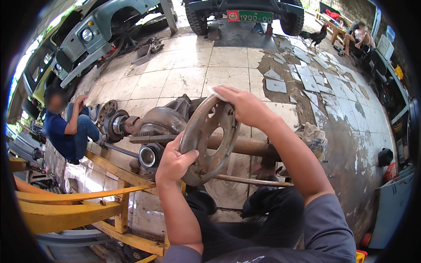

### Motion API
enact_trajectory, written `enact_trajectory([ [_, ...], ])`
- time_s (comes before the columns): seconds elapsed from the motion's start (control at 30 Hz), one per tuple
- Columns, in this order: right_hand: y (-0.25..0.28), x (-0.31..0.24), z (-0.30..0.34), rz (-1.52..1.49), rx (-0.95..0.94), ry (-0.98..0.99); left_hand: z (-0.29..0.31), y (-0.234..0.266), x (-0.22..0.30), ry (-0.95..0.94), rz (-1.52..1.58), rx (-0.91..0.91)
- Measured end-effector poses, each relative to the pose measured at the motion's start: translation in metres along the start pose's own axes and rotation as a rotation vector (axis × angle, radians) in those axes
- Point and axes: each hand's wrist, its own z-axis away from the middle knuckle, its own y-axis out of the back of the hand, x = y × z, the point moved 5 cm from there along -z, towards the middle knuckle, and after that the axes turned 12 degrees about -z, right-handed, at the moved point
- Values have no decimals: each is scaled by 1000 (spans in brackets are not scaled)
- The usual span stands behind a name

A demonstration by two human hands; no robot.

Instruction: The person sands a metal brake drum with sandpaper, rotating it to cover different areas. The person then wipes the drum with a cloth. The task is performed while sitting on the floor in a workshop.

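Note:
A round, brown-grey steel plate (194, 131), like a brake backing plate, is held tilted in front of me. It has a large central opening and smaller holes around it. My left hand (173, 162) grips its near left edge, thumb on the face and fingers partly hidden behind. Up at the top rim, my right hand (245, 105) presses a thin white piece (218, 93) against the metal. Whether that piece is cloth or abrasive sheet I cannot tell. Just beyond the plate lies a rusty axle (239, 142) with a bulging differential housing (160, 120).
A yellow metal frame (70, 215) stands at lower left. Another person (70, 125) crouches at the left near a hub (115, 125). Old vehicles (83, 39) stand farther off. Broken tiles (276, 83) and a rooster (315, 36) are at upper right; a grey-blue cabinet (392, 210) stands right.

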Motion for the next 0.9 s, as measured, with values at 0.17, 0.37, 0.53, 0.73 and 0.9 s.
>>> enact_trajectory([
  [0.17, -21, -29, 11, 165, -27, 271, -2, -2, -2, -62, 38, -7],
  [0.37, 2, -4, -1, 58, -75, -132, -1, -3, 2, -32, -3, -5],
  [0.53, -23, -67, 8, 264, -81, 426, -2, -1, -1, -44, 1, -9],
  [0.73, 2, -12, -5, 182, -151, -29, -1, -4, 7, -26, 14, -10],
  [0.9, -23, -56, 9, 324, -107, 384, -4, -4, -3, -70, 42, -27],
])
